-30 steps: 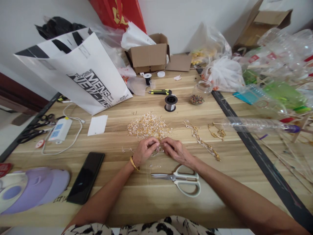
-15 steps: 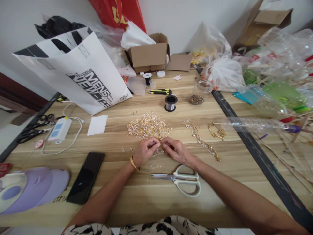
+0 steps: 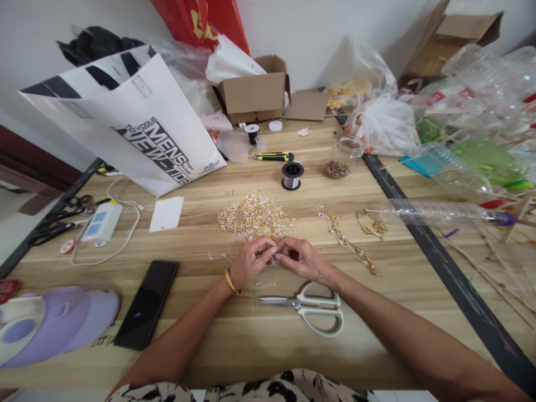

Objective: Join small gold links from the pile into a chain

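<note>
My left hand and my right hand meet fingertip to fingertip at the near edge of a pile of small gold and pinkish beads. Both are pinched closed; whatever lies between the fingertips is too small to make out. A few pale beads show just beneath the fingers. A short beaded strand lies on the table closer to me. White-handled scissors rest below my right hand, blades pointing left. To the right stretch a beaded chain and a small gold chain.
Behind the beads stand a spool of wire, a yellow-black utility knife and a jar of dark beads. At left are a phone, a power strip and a white paper bag. Plastic bottles crowd the right side.
My fingertips have drawn slightly closer together and shifted a little, with both hands staying at the same spot. The objects on the table have not moved.
</note>
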`<state>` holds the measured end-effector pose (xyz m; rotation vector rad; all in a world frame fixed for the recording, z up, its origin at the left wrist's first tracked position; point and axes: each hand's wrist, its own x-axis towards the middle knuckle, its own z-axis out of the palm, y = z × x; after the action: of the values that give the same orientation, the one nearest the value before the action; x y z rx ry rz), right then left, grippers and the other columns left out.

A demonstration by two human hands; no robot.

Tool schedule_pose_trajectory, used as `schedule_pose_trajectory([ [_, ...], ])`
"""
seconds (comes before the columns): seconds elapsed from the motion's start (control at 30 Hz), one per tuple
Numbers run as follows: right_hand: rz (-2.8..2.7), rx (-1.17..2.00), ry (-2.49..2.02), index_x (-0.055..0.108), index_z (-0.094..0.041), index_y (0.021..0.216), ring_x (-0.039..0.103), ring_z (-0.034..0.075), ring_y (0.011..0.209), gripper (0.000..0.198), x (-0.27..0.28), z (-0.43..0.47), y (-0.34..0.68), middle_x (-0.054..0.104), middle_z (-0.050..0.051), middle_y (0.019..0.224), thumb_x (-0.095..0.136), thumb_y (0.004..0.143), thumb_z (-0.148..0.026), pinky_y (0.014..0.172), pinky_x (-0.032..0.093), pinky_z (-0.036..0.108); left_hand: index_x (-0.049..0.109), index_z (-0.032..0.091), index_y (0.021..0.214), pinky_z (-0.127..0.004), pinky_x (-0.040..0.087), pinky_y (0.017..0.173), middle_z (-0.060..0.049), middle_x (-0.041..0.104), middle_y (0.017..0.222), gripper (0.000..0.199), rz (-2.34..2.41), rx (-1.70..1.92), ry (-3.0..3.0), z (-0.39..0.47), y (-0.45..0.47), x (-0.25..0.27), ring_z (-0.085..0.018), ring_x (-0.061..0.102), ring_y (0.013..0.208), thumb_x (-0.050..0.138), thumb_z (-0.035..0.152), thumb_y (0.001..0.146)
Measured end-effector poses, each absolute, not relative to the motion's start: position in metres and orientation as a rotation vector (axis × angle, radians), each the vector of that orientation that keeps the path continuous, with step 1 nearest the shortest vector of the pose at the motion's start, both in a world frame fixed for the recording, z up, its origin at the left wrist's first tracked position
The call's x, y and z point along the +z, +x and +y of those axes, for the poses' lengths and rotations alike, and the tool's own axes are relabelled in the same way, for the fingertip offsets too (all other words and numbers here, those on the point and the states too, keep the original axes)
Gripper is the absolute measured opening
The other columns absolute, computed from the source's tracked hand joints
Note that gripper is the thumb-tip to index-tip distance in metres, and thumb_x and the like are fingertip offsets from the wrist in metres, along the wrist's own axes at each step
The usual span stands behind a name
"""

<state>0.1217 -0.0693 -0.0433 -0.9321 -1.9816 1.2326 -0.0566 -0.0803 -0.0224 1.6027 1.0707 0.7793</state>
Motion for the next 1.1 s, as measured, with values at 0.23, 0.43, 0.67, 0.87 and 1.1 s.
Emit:
schedule_pose_trajectory([
  [0.23, -2.0, 1.217, -0.953, 0.057, -0.014, 0.082, 0.037, 0.008, 0.05, 0.014, -0.043, -0.0681, 0.1223, 0.045, -0.005, 0.056, 0.049, 0.086, -0.024, 0.049, 0.029, 0.02, 0.054, 0.014, 0.08, -0.023, 0.046, 0.061, 0.0, 0.058, 0.061, 0.019, 1.068, 0.783, 1.596, -0.0812, -0.0539, -0.0206, -0.012, 0.059, 0.058, 0.049, 0.031, 0.086],
  [0.43, -1.982, 1.227, -0.962, 0.055, -0.015, 0.082, 0.037, 0.008, 0.051, 0.014, -0.0428, -0.0681, 0.1225, 0.047, -0.004, 0.059, 0.047, 0.087, -0.026, 0.049, 0.029, 0.019, 0.05, 0.015, 0.089, -0.023, 0.047, 0.061, 0.0, 0.061, 0.069, 0.019, 1.059, 0.782, 1.454, -0.0793, -0.0561, -0.0216, -0.012, 0.06, 0.062, 0.054, 0.032, 0.082],
  [0.67, -1.932, 1.257, -0.945, 0.053, -0.016, 0.086, 0.039, 0.008, 0.051, 0.013, -0.0467, -0.0687, 0.1227, 0.048, -0.004, 0.06, 0.047, 0.087, -0.027, 0.048, 0.03, 0.019, 0.056, 0.012, 0.083, -0.019, 0.04, 0.053, 0.001, 0.058, 0.064, 0.02, 1.153, 0.698, 1.518, -0.0764, -0.057, -0.0185, -0.008, 0.051, 0.055, 0.063, 0.029, 0.074],
  [0.87, -1.909, 1.286, -0.923, 0.051, -0.016, 0.088, 0.041, 0.008, 0.051, 0.013, -0.0486, -0.0688, 0.1229, 0.048, -0.004, 0.06, 0.046, 0.089, -0.028, 0.049, 0.032, 0.019, 0.061, 0.011, 0.072, -0.019, 0.037, 0.052, 0.0, 0.057, 0.062, 0.016, 1.181, 0.667, 1.635, -0.0757, -0.0553, -0.0184, -0.008, 0.047, 0.055, 0.063, 0.027, 0.073],
  [1.1, -1.894, 1.28, -0.894, 0.051, -0.016, 0.088, 0.042, 0.008, 0.052, 0.019, -0.0447, -0.0706, 0.1216, 0.049, -0.003, 0.061, 0.045, 0.09, -0.033, 0.048, 0.033, 0.019, 0.062, 0.012, 0.07, -0.018, 0.034, 0.049, 0.001, 0.056, 0.062, 0.011, 1.168, 0.695, 1.712, -0.076, -0.0563, -0.0208, -0.008, 0.044, 0.054, 0.059, 0.022, 0.075],
])
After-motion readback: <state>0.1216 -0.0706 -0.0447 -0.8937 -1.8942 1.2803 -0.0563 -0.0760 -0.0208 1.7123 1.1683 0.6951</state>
